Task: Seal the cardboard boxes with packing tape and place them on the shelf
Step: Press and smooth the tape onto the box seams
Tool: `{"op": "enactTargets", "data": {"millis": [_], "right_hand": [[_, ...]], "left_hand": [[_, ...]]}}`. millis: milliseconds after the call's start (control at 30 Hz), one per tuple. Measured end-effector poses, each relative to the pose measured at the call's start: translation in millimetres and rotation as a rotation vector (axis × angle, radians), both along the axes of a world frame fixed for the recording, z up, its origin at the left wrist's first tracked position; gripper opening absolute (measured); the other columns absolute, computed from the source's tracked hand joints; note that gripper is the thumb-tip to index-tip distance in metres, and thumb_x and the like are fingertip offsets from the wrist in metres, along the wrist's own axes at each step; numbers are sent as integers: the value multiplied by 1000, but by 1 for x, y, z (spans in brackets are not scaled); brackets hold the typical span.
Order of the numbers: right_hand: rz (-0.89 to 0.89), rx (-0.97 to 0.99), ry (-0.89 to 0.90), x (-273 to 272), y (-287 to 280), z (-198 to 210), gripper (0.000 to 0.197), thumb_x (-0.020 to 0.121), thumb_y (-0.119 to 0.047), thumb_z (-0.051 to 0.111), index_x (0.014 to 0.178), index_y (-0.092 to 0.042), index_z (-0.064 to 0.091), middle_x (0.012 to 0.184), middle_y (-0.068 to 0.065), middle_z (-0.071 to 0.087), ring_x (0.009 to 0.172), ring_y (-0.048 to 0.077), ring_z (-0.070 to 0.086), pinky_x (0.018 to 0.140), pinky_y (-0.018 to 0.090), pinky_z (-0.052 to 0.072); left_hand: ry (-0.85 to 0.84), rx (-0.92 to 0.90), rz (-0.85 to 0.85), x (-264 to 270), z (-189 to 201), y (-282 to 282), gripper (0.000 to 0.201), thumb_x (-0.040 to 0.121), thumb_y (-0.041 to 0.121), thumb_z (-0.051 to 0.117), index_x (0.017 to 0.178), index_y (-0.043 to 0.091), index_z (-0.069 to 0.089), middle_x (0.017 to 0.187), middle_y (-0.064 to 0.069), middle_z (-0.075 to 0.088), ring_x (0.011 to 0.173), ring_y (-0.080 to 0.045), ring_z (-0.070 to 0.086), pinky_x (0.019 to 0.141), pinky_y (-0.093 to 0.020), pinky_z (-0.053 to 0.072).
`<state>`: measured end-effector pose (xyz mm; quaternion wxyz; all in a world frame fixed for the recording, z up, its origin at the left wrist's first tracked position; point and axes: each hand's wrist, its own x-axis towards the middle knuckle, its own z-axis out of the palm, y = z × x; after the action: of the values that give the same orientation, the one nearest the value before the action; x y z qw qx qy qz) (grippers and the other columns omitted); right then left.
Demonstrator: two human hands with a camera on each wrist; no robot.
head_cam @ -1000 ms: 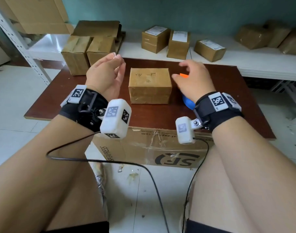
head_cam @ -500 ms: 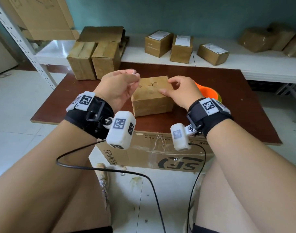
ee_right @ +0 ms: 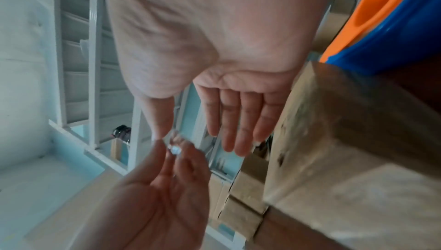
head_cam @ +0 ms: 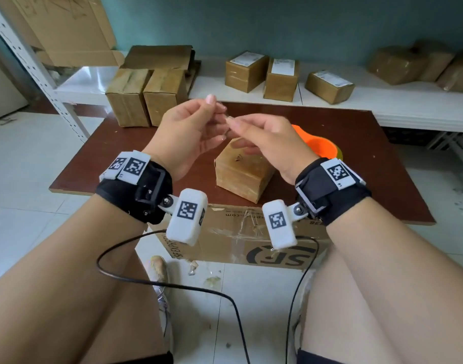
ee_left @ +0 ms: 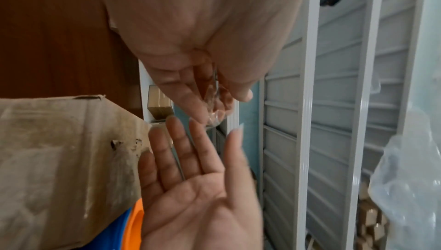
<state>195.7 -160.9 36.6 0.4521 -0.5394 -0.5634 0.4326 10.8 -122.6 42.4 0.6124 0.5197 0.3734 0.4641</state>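
Note:
A small taped cardboard box (head_cam: 241, 177) sits turned at an angle on the brown table (head_cam: 356, 166), also close in the left wrist view as the box (ee_left: 59, 159) and in the right wrist view as the box (ee_right: 358, 141). Both hands hover above it, fingertips meeting. My left hand (head_cam: 220, 111) pinches a crumpled scrap of clear tape (ee_right: 175, 144), seen also as the scrap (ee_left: 212, 110). My right hand (head_cam: 235, 132) has straight fingers, its thumb tip touching the scrap. The orange and blue tape dispenser (head_cam: 319, 145) lies behind the right wrist.
Two upright boxes (head_cam: 146, 98) stand at the table's back left. The white shelf (head_cam: 409, 111) behind carries three labelled boxes (head_cam: 280, 74) and wrapped parcels (head_cam: 409, 64). A large printed carton (head_cam: 238, 240) sits under the table's front edge. Cables hang from both wrists.
Both hands have risen off the box and met above it around the tape scrap. The right hand let go of the dispenser a second ago. The box now sits turned.

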Motion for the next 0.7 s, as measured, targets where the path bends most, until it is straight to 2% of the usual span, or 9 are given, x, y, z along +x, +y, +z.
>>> {"op": "enactTargets", "data": {"millis": [100,167,267,367,433,567,633,700], "right_hand": [[82,-60,60,-12,-9,1,26,99,-33,76,116,-13,75,103,6,82,101,29,79,88,36,59],[42,-63,85,-13,-9,1,25,98,-27,77,112,-7,73,97,9,82,92,26,80,84,37,59],[-20,-59,115,-8,-7,-1,20,94,-24,82,98,-8,72,90,11,81,84,21,78,83,36,61],[-41,-34,57,-1,-5,-2,21,91,-26,85,93,-10,71,90,10,81,87,21,79,86,38,62],[-50,-9,4,1,-5,-2,21,90,-27,86,91,-13,71,90,9,81,90,22,79,86,39,62],[-70,28,-47,-1,-5,-2,21,91,-28,85,91,-13,70,92,8,81,95,24,79,86,40,64],[-64,24,-37,-1,-5,0,21,93,-25,84,95,-10,69,90,9,81,87,18,79,84,36,63],[-75,32,-37,0,-4,0,21,92,-22,84,96,-8,69,87,9,81,76,14,76,80,35,62]], "left_hand": [[98,122,-22,3,-2,-6,24,109,31,60,98,13,72,87,-1,70,73,-15,63,70,-29,59],[136,170,-19,3,-3,-7,20,108,26,63,98,13,73,86,-3,70,75,-22,60,68,-28,58],[171,210,-12,0,-5,-8,15,105,23,68,104,9,74,90,-7,74,79,-25,66,75,-31,62],[187,241,0,0,-8,-8,18,100,22,75,107,5,76,101,-23,77,87,-27,74,85,-38,66],[184,264,26,2,-11,-9,15,96,21,80,105,8,78,100,-22,78,90,-28,77,86,-42,66],[176,257,93,7,-15,-7,16,92,18,84,105,10,79,90,-10,80,87,-28,80,84,-41,67],[169,244,101,8,-16,-5,18,91,17,84,106,9,79,93,-15,78,85,-27,79,84,-43,67],[170,252,110,9,-18,-4,21,91,17,85,109,8,80,98,-22,77,84,-27,77,82,-38,67]]}}
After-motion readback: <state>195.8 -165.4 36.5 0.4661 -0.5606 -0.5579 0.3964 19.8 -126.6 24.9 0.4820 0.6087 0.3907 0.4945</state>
